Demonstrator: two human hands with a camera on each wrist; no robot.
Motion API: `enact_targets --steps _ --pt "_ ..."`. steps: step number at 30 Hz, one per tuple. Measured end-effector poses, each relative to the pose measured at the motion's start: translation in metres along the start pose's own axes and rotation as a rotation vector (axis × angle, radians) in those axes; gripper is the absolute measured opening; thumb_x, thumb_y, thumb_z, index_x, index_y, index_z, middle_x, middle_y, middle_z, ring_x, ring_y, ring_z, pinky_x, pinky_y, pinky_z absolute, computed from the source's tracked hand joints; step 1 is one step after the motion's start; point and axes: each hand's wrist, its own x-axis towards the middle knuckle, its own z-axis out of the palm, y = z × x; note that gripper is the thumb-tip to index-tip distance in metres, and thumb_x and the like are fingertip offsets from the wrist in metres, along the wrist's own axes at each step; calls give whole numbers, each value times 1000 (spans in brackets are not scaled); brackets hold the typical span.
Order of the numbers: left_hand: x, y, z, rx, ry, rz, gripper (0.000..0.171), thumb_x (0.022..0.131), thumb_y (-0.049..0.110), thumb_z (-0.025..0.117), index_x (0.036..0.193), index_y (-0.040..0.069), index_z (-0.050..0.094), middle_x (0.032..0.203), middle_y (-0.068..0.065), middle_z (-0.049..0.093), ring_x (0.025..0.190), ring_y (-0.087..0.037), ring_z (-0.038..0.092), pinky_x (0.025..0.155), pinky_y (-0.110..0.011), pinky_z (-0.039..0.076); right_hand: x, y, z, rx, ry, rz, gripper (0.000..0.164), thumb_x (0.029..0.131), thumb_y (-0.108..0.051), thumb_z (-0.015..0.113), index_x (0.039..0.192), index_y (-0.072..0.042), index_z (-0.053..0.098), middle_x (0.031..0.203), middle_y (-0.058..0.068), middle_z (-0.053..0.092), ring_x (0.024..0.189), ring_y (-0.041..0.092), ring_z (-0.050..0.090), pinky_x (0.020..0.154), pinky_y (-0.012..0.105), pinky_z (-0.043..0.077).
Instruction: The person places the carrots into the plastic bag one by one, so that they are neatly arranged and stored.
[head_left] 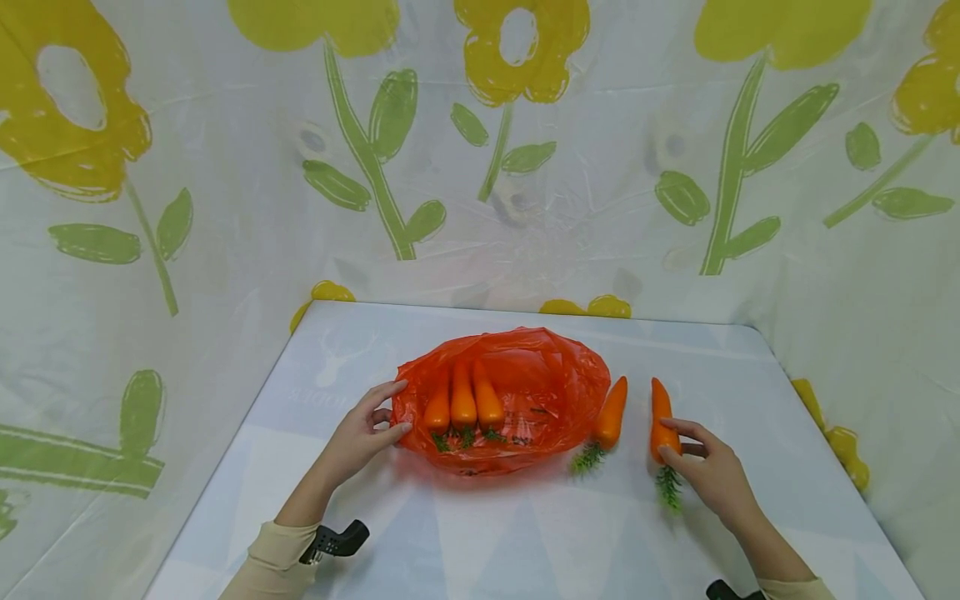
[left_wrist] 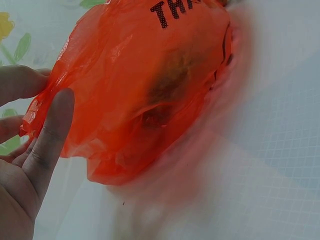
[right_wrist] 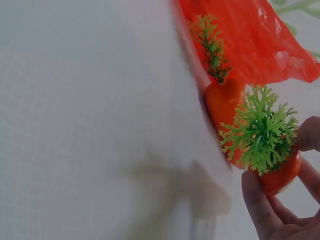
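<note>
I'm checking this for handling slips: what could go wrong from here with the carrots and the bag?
The left hand pinches the thin red bag at one side only, so its opening could sag or fold inward. The right hand grips the held carrot near its leafy end, so it might tip or slip. The loose carrot lies between bag and right hand, and could be knocked if that hand moves bagward.
</note>
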Motion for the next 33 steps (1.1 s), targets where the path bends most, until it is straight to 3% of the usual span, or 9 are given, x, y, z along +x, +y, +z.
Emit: enact_targets --steps 12,33 --pt "0 1 1 14 6 -3 65 95 12 73 152 6 43 158 -17 33 97 -24 64 76 -26 60 -8 -18 -1 39 -17 -20 57 97 -39 70 145 -11 55 149 21 48 122 42 54 81 34 60" --pt "-1 2 1 4 11 -9 65 95 13 74 152 5 43 158 -18 32 100 -28 63 77 -25 59 -11 -36 -3 71 -12 -118 52 100 -32 68 145 -11 55 148 17 50 120 37 56 77 20 56"
